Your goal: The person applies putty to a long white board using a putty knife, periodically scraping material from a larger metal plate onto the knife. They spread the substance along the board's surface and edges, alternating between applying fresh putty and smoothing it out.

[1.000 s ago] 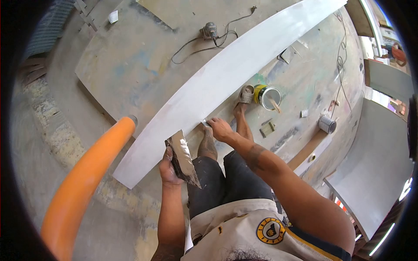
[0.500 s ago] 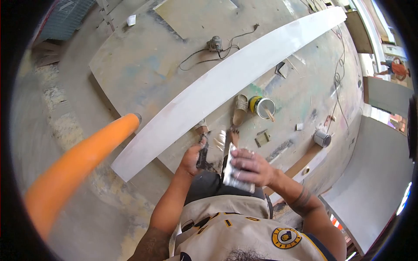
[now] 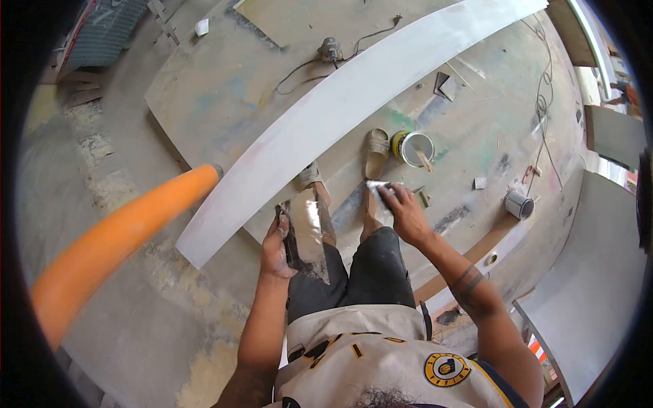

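Note:
My left hand is wrapped round the dark handle edge of a flat metal trowel, whose shiny blade lies over my left leg. In my right hand, a thin, light-coloured metal blade is gripped near my right shin. A long white curved panel runs diagonally beyond both hands. Just past the right hand stands an open can with a stick in it, beside my shoe.
An orange tube reaches in from the left to the panel. A power tool with a cord lies behind the panel. Farther right are a smaller can, loose cable and a large curved sheet.
My hands have moved apart. The left turned the trowel so its blade shows, and the right moved forward with its blade, away from my lap.

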Demonstrator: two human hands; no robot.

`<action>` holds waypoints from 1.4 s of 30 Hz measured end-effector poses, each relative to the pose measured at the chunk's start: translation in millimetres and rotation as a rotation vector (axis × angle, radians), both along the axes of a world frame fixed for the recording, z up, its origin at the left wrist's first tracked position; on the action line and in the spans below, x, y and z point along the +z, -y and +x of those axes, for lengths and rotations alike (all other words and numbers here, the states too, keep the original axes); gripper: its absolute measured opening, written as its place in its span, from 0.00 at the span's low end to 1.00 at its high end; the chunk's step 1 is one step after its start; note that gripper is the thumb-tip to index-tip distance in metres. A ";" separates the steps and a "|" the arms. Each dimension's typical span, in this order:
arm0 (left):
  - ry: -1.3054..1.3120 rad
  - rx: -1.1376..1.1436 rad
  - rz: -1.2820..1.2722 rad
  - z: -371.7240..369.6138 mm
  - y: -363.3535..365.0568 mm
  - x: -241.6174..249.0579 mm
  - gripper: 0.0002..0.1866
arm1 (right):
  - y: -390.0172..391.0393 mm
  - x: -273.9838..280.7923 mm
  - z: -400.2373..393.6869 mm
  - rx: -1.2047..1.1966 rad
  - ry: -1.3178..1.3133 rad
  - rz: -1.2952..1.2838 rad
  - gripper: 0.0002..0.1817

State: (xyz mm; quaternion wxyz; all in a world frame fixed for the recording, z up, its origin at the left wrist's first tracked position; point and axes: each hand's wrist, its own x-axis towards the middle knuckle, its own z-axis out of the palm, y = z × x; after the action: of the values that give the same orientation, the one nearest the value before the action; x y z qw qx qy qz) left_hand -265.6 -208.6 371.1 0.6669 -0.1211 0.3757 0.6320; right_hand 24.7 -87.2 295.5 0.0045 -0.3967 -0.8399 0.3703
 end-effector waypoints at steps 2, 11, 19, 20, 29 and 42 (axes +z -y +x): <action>0.047 0.047 0.016 8.3 10.5 -3.6 0.23 | -6.5 -13.6 5.4 -0.149 0.028 -0.009 0.36; 0.149 0.102 0.003 36.9 3.3 2.3 0.24 | -79.9 -81.7 76.9 -0.465 0.159 0.100 0.30; 0.033 0.086 -0.183 9.5 -5.6 -13.5 0.22 | -238.0 -151.2 124.3 -0.604 0.279 0.202 0.28; 0.010 0.153 -0.303 12.7 -8.0 -11.9 0.22 | -259.4 -154.9 125.9 -0.615 0.284 0.213 0.27; 0.110 0.282 -0.457 63.2 -21.8 -34.5 0.22 | -470.6 -211.4 137.1 -0.643 0.302 0.325 0.26; 0.186 0.353 -0.524 106.7 -42.1 -51.9 0.24 | -603.4 -272.8 140.3 -0.445 0.495 0.479 0.24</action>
State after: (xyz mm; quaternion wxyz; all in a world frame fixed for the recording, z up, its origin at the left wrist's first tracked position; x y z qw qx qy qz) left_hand -158.9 -166.5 319.2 0.5246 -0.4090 0.4364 0.6059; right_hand 165.0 516.1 22.7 -0.0257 -0.6337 -0.7717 0.0476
